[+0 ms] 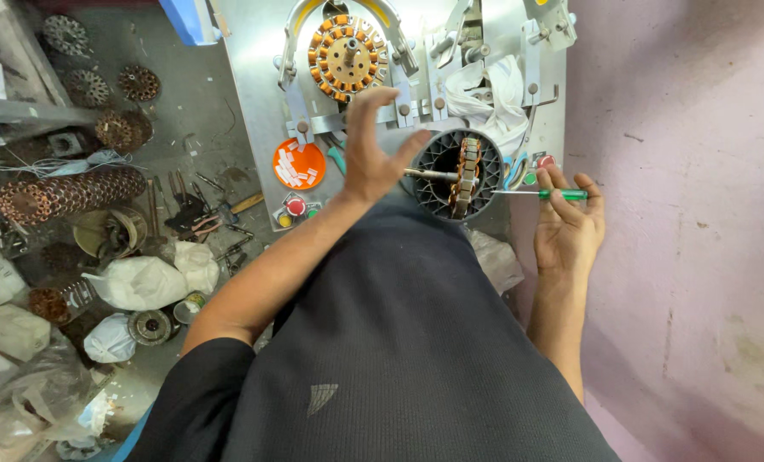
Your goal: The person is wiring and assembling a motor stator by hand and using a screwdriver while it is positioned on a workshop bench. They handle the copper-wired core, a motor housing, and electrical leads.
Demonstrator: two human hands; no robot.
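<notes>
- The left hand (372, 147) is spread, fingers curled loosely and gripping nothing; its thumb tip points toward the rim of the round dark motor housing (440, 162), at or just short of touching (I cannot tell which).
- The right hand (568, 224) is closed around a green-handled screwdriver (562, 194), pinched between thumb and fingers, its thin shaft running left toward the housing.
- The housing sits between the two hands, over the person's dark-clothed lap, with a copper-wound stator (467, 175) standing edge-on inside it and a metal shaft (429, 174) poking out toward the left hand.
- Just beyond the hands stands a grey metal winding machine (258, 94); on it, a second stator (345, 56), ring-shaped with orange windings, sits under a curved bracket.
- A white cloth (493, 90) lies bunched on the machine to the right of that stator.
- An orange round disc (298, 163) and a red button (296, 206) sit on the machine's near left corner.
- Farther left, the floor holds a long stack of stators (65, 195), scattered hand tools (195, 211) and white bags (142, 281).
</notes>
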